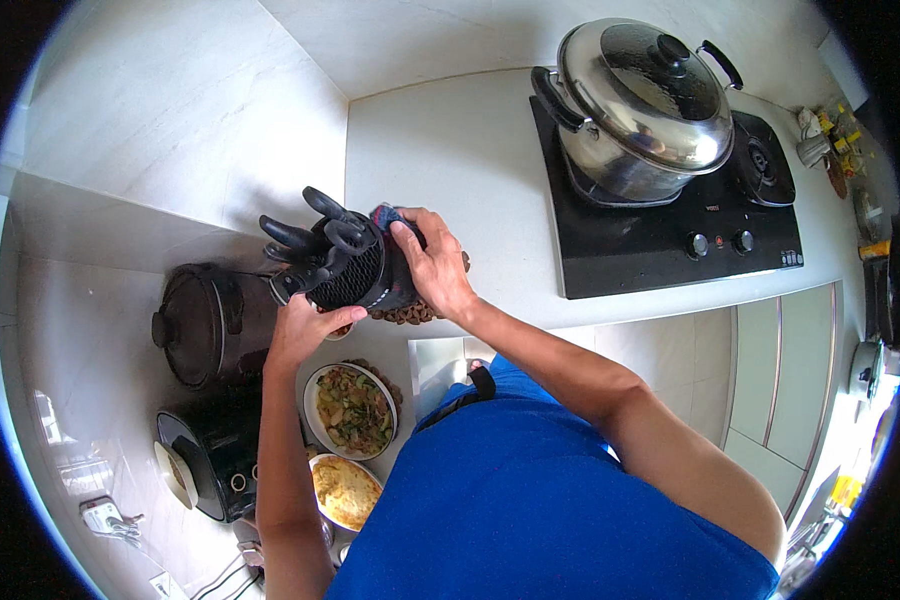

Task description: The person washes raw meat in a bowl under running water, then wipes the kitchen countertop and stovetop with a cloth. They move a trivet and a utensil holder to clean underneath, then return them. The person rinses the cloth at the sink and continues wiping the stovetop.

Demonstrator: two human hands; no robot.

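Observation:
A black knife block (351,274) with several black handles (337,232) sticking out of its top stands near the wall corner, tilted in my view. My left hand (304,330) grips its top edge by the handles, thumb along the near rim. On the block's side, my right hand (439,262) presses a bunched dark patterned cloth (385,216), part of which is hidden under the fingers. Beneath the block and right hand lies a brown knobbly mat (412,313), mostly covered.
A lidded steel pot (645,112) sits on the black gas hob (645,259) to the right. At left are a dark lidded pot (195,326) and a black appliance (214,457). A bowl of cooked vegetables (349,410) and a plated golden pancake (346,491) lie near my left forearm.

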